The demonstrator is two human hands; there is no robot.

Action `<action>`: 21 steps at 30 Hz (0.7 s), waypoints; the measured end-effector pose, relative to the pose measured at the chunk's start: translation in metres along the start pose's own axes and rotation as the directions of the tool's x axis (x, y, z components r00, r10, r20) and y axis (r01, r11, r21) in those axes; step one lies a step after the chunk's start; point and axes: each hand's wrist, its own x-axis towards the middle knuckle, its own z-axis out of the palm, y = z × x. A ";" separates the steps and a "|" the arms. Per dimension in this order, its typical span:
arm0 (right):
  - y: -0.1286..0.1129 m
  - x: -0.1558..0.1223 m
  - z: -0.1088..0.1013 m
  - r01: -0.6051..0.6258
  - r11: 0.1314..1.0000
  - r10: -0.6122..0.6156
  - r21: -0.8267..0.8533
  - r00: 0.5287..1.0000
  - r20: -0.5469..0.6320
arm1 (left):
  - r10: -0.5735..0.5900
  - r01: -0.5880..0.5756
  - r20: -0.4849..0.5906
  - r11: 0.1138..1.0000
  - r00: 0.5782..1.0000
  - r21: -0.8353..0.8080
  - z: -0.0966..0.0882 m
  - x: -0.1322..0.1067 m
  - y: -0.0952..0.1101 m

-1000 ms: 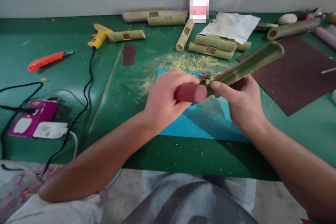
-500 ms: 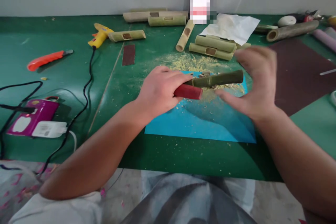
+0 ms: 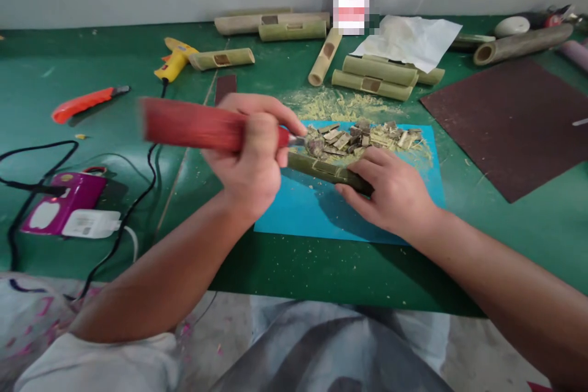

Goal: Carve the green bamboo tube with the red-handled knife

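Observation:
My left hand [image 3: 252,153] is closed around a red-handled carving tool [image 3: 193,125]. The handle sticks out to the left, blurred, and a short metal shank points right toward the chips; its tip cannot be made out. Below it, a green bamboo tube [image 3: 324,168] with a cut in its upper side lies tilted over the blue sheet [image 3: 312,214]. My right hand [image 3: 395,187] grips the tube's right end, fingers wrapped over it. The tube's left end is partly hidden by my left hand. A pile of bamboo chips [image 3: 342,138] and shavings lies just beyond.
Several cut bamboo tubes [image 3: 379,70] lie at the back, beside white paper [image 3: 408,43]. A brown sheet [image 3: 500,128] covers the right. On the left are a yellow glue gun [image 3: 177,64], an orange utility knife [image 3: 85,104], a purple power strip [image 3: 64,196] and black cables.
My right hand has come down from the air onto the bamboo tube's right end. My left hand has turned the red handle to the left, and the tube has moved toward me, uncovering the chips.

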 end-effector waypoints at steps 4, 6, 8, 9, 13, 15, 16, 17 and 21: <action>-0.001 0.001 0.009 -0.068 0.997 0.068 0.031 0.998 -0.010 | -0.087 0.091 0.150 0.996 0.985 -0.014 0.024 -0.016 -0.002; 0.000 0.001 0.011 -0.082 0.996 0.082 0.033 0.997 -0.010 | -0.152 0.152 0.237 0.988 0.960 0.018 0.027 -0.020 -0.002; 0.001 0.002 0.012 -0.082 0.996 0.082 0.025 0.997 0.001 | -0.188 0.188 0.300 0.982 0.935 0.031 0.027 -0.022 -0.002; 0.001 0.002 0.013 -0.083 0.996 0.083 0.021 0.997 0.003 | -0.204 0.204 0.314 0.978 0.927 0.036 0.027 -0.023 -0.002; -0.001 0.002 0.013 -0.092 0.996 0.092 0.007 0.996 0.017 | -0.218 0.216 0.310 0.975 0.925 0.041 0.029 -0.025 -0.006; -0.002 0.003 0.013 -0.092 0.996 0.092 0.003 0.995 0.024 | -0.215 0.214 0.307 0.976 0.927 0.037 0.031 -0.026 -0.009; -0.002 0.003 0.014 -0.091 0.996 0.090 0.004 0.996 0.028 | -0.212 0.213 0.303 0.976 0.929 0.030 0.031 -0.027 -0.010; -0.002 0.003 0.014 -0.088 0.996 0.088 0.006 0.996 0.030 | -0.209 0.212 0.300 0.977 0.931 0.023 0.032 -0.027 -0.010; -0.002 0.003 0.015 -0.079 0.997 0.078 0.026 0.996 0.044 | -0.183 0.181 0.330 0.983 0.926 0.037 0.030 -0.027 -0.011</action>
